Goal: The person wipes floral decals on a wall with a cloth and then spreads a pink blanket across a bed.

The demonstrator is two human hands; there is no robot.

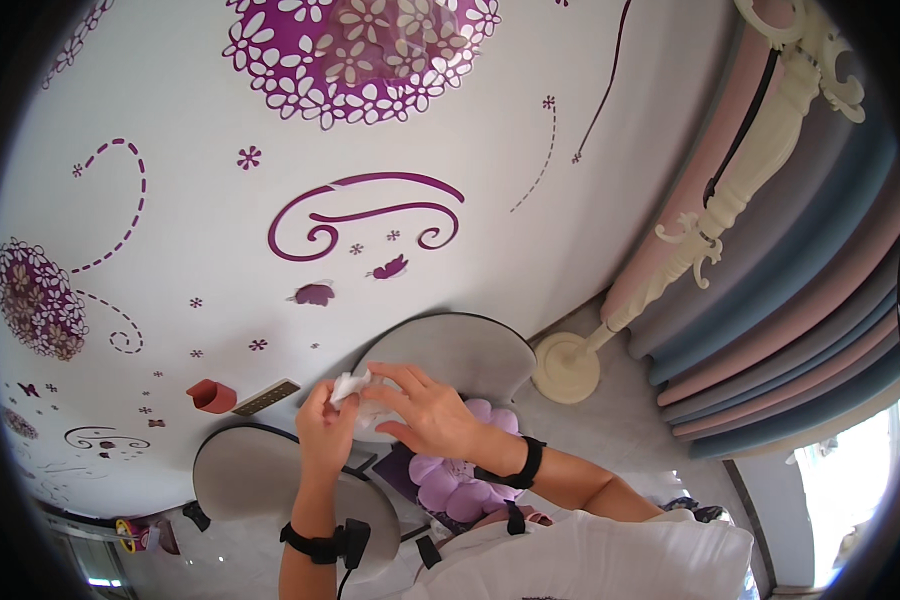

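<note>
My left hand pinches a crumpled white tissue between thumb and fingers. Close at its right, my right hand has its fingers spread over the edge of the tissue; whether the fingertips grip it cannot be told. Both wrists wear black straps, and a small black device with a cable is on the left one. Below the right forearm lies a purple flower-shaped cushion.
Grey rounded chair backs or seats stand against a white wall with purple floral decals. A power strip and a red holder are on the wall. At right, a cream ornate coat stand stands before striped curtains.
</note>
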